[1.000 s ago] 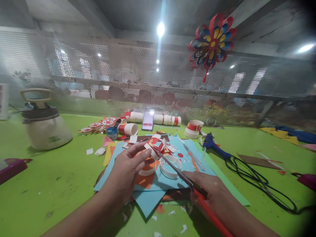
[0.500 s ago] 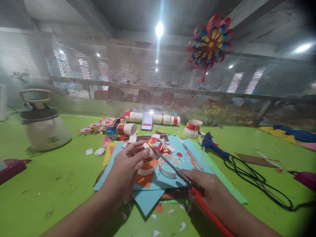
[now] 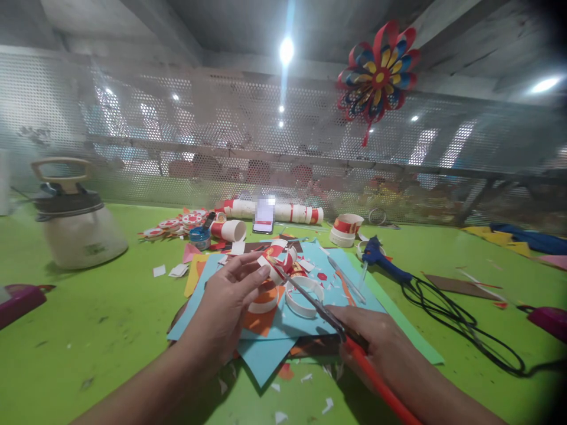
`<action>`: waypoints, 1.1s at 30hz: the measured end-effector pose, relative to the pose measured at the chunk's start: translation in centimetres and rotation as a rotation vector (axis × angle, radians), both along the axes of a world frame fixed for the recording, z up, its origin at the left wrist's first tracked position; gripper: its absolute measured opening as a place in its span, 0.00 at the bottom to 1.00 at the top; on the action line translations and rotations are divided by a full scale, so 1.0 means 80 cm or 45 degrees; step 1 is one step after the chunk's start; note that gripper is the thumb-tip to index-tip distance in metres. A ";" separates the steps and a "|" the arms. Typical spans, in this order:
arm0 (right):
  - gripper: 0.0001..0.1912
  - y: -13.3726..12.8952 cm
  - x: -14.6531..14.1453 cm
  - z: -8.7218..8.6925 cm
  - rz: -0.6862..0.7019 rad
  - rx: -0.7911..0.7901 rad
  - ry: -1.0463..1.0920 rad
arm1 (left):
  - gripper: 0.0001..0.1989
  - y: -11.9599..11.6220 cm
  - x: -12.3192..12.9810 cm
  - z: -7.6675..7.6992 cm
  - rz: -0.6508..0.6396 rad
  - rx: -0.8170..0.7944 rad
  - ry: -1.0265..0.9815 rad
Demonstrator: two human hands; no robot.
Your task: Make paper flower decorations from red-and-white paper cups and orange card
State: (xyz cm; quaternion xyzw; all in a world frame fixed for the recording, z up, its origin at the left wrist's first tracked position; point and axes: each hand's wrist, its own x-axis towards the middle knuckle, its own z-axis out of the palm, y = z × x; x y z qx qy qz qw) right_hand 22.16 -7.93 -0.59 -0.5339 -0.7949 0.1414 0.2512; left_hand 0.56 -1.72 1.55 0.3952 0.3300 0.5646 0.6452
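My left hand [image 3: 237,289] pinches a red and white piece of paper cup [image 3: 275,260] between thumb and fingers. Scissors [image 3: 310,298] with red handles are gripped in my right hand [image 3: 372,333], and their blade tips touch the edge of the cup piece. Below the blades, a white paper ring [image 3: 305,304] lies on light blue paper [image 3: 212,321]. A second white ring [image 3: 264,304] rests on orange paper beside my left hand, which partly covers it. Red and white cut scraps lie just behind the rings.
A phone [image 3: 264,215] stands before a long tube of stacked cups [image 3: 301,213]. Cup pieces [image 3: 346,230] and a blue glue gun [image 3: 383,262] with a coiled black cord are at right. A large jug [image 3: 82,230] stands at left. A paper flower [image 3: 380,77] hangs above.
Almost nothing differs. The scissors stay at the cup piece, with only a slight shift of the blades, and the whole view has moved a little.
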 end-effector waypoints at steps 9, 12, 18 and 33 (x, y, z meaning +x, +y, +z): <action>0.08 0.003 -0.001 0.003 -0.007 -0.018 -0.001 | 0.19 0.000 0.000 -0.002 -0.034 -0.003 0.016; 0.09 0.004 0.000 0.002 -0.019 -0.003 -0.029 | 0.19 0.000 0.001 -0.002 -0.055 -0.001 0.022; 0.09 0.003 0.000 0.002 0.003 -0.021 0.000 | 0.19 0.000 0.002 0.000 -0.050 -0.022 0.008; 0.07 -0.001 -0.003 -0.002 -0.011 -0.008 0.004 | 0.19 0.001 -0.001 -0.005 -0.062 0.008 0.035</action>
